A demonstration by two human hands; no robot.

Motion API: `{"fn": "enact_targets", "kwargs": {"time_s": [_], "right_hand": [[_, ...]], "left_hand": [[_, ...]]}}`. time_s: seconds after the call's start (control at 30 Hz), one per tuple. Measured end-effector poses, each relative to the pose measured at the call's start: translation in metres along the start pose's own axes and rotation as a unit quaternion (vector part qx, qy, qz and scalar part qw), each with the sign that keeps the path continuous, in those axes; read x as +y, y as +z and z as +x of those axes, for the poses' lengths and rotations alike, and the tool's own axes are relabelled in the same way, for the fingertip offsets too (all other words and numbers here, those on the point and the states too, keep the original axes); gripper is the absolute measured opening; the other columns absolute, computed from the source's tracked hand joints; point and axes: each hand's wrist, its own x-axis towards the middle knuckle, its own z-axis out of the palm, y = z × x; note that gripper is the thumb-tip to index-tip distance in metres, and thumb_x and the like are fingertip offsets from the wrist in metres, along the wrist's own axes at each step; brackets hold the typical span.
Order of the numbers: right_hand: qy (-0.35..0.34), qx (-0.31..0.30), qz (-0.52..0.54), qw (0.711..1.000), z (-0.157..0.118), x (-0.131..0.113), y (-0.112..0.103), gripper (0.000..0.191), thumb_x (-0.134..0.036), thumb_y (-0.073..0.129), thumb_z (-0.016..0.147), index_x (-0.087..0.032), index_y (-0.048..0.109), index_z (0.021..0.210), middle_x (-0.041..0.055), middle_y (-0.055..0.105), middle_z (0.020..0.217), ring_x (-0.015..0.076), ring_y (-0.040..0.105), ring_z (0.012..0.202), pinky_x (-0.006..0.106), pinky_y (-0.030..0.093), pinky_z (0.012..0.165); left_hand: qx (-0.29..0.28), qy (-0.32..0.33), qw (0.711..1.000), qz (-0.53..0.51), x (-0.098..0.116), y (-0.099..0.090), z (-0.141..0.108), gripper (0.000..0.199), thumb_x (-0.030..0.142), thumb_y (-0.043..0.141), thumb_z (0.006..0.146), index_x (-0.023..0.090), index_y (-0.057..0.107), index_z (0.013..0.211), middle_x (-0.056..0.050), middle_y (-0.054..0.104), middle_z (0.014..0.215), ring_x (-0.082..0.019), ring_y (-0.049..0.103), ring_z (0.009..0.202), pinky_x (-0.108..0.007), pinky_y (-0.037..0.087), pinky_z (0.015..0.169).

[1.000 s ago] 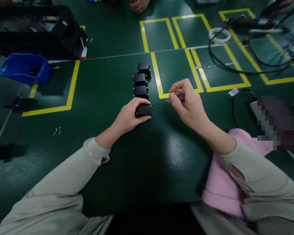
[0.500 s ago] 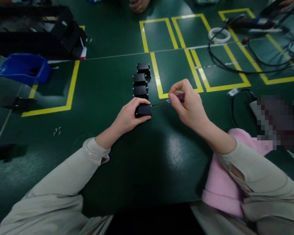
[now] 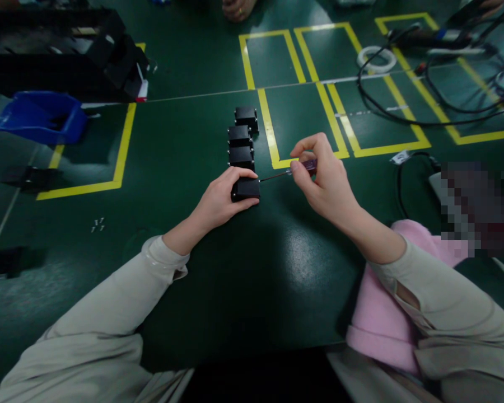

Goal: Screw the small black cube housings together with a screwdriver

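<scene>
My left hand is closed around a small black box, thumb on the near side and fingers on the far side. A screwdriver with a dark purple handle is in my right hand, gripped between thumb and fingers, the index finger lifted off the handle. Its thin shaft points left, and the tip meets a screw on the box's right side. Several similar black boxes stand in a column just beyond my left hand, with small screws showing at their sides.
Loose screws lie left of my left arm. A blue bin and black trays stand at far left. Cables and a white tape roll are at back right. Pink cloth lies under my right forearm. Another person's hand shows at the top.
My right index finger has lifted and opened away from the screwdriver handle, showing more of it. My left hand and the box have stayed put.
</scene>
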Motion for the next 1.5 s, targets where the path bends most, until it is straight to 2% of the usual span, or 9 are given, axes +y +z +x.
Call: {"fn": "enact_targets", "kwargs": {"time_s": [0.13,0.3,0.5,0.67,0.87,1.03,1.2,1.4,1.5], "right_hand": [[0.006,0.010,0.001,1.000,0.0001,0.0000,0.0000,0.008,-0.030,0.053,0.096,-0.022,0.051,0.095,-0.0018,0.056,0.081,0.0111,0.057,0.069,0.027,0.043,0.062],[0.001,-0.004,-0.005,1.000,-0.0006,0.0002,-0.0003,0.010,-0.023,0.052,0.094,-0.023,0.052,0.103,-0.0053,0.049,0.071,0.0103,0.050,0.062,0.027,0.042,0.062],[0.009,0.003,-0.005,1.000,-0.0008,-0.0006,0.0005,0.009,-0.031,0.052,0.097,-0.023,0.052,0.097,-0.0026,0.055,0.079,0.0106,0.055,0.067,0.027,0.043,0.062],[-0.004,-0.008,-0.003,1.000,-0.0004,-0.0008,-0.0006,0.010,-0.025,0.052,0.094,-0.023,0.052,0.104,-0.0054,0.049,0.071,0.0107,0.050,0.061,0.028,0.043,0.061],[0.015,-0.010,-0.003,1.000,-0.0003,0.0003,-0.0006,0.014,-0.037,0.052,0.098,-0.023,0.054,0.097,-0.0011,0.057,0.082,0.0122,0.058,0.069,0.028,0.045,0.063],[0.006,-0.006,-0.002,1.000,-0.0001,-0.0003,-0.0008,0.010,-0.031,0.052,0.096,-0.024,0.052,0.102,-0.0039,0.051,0.074,0.0112,0.051,0.063,0.028,0.045,0.063],[0.018,-0.001,-0.003,1.000,0.0002,-0.0011,-0.0008,0.012,-0.035,0.054,0.096,-0.023,0.053,0.095,-0.0016,0.056,0.081,0.0115,0.055,0.067,0.027,0.044,0.062],[0.011,-0.010,0.003,1.000,-0.0002,-0.0015,-0.0009,0.009,-0.030,0.053,0.095,-0.024,0.052,0.102,-0.0052,0.049,0.071,0.0106,0.048,0.059,0.027,0.043,0.061],[0.013,-0.006,0.003,1.000,0.0001,-0.0016,-0.0010,0.009,-0.033,0.053,0.096,-0.023,0.053,0.098,-0.0032,0.053,0.076,0.0112,0.053,0.064,0.028,0.043,0.062]], "left_hand": [[0.000,-0.005,1.000,0.000,-0.0004,-0.0003,-0.0002,0.042,0.035,0.073,0.086,0.021,0.059,0.124,-0.006,0.065,0.123,-0.025,0.062,0.114,-0.037,0.048,0.100],[-0.001,-0.005,1.000,0.002,-0.0009,-0.0002,0.0000,0.042,0.036,0.072,0.086,0.021,0.059,0.123,-0.006,0.065,0.123,-0.025,0.062,0.114,-0.037,0.048,0.100],[-0.002,-0.009,1.000,0.005,-0.0008,-0.0004,-0.0006,0.043,0.036,0.073,0.086,0.021,0.058,0.124,-0.006,0.064,0.123,-0.025,0.062,0.114,-0.038,0.048,0.100],[-0.001,-0.004,1.000,-0.001,-0.0003,-0.0005,-0.0004,0.042,0.035,0.072,0.087,0.021,0.058,0.124,-0.006,0.065,0.123,-0.024,0.062,0.114,-0.037,0.048,0.100],[-0.006,-0.017,1.000,0.003,-0.0001,-0.0006,-0.0001,0.043,0.037,0.072,0.086,0.021,0.059,0.124,-0.007,0.065,0.124,-0.026,0.062,0.115,-0.040,0.048,0.101],[-0.006,-0.013,1.000,-0.001,0.0003,-0.0005,-0.0004,0.043,0.036,0.072,0.086,0.021,0.058,0.124,-0.007,0.064,0.124,-0.025,0.062,0.114,-0.038,0.048,0.100],[0.000,-0.009,1.000,0.001,0.0004,-0.0002,-0.0005,0.042,0.037,0.072,0.087,0.021,0.059,0.123,-0.006,0.065,0.123,-0.025,0.062,0.114,-0.037,0.048,0.100],[-0.001,-0.007,1.000,-0.001,0.0016,-0.0011,0.0000,0.042,0.034,0.073,0.086,0.021,0.059,0.123,-0.006,0.065,0.123,-0.025,0.062,0.115,-0.037,0.048,0.100],[-0.001,-0.010,1.000,-0.003,0.0021,-0.0015,0.0002,0.042,0.035,0.074,0.086,0.021,0.059,0.122,-0.007,0.065,0.123,-0.025,0.062,0.114,-0.038,0.049,0.100]]}}
